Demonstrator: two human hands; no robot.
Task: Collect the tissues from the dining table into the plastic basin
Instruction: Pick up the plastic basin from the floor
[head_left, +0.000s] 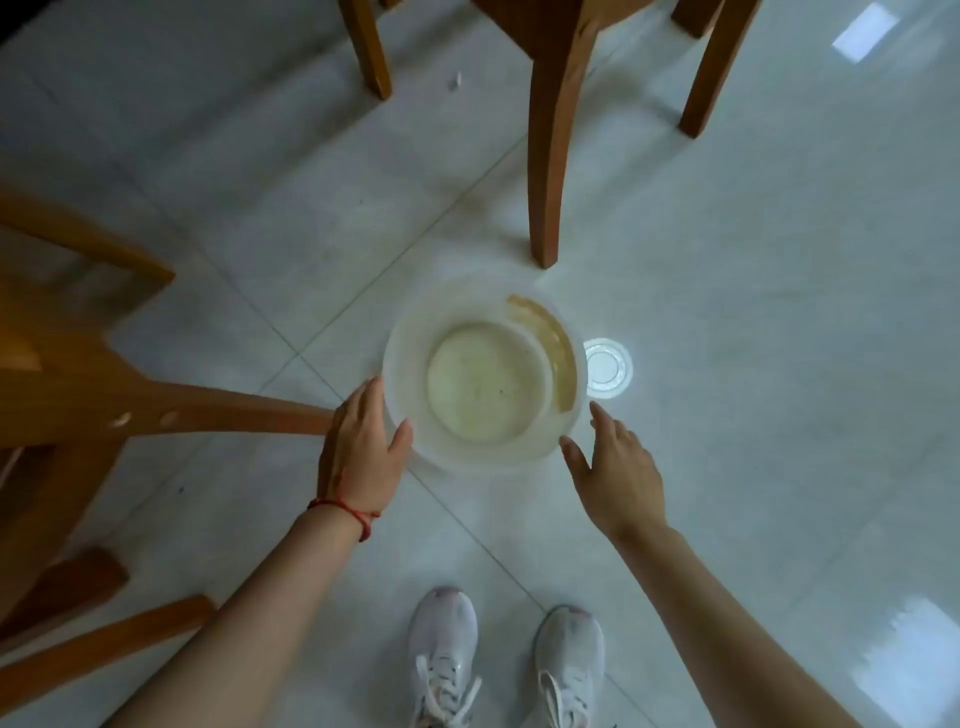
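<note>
The basin is sitting on the floor, just in front of the shoes and near a chair leg. It's a round, translucent whitish plastic tub, empty as far as I can see, with a brownish curved streak on the far right of its inner wall — could be a stain or just the leg showing through, can't tell. Looks light and fairly stiff, probably a bit slick and flexy at the lip, so I'd grab it by the rim on opposite sides with both hands. The left hand is already on the near-left rim, thumb hooked over the edge and fingers on the outside wall. The right hand is open, fingers spread, right beside the near-right rim but not on it yet. A round bright patch on the tile sits right next to the basin — looks like a ceiling light reflecting. No tissues or counter in view, so nothing's been collected so far, I reckon.
</note>
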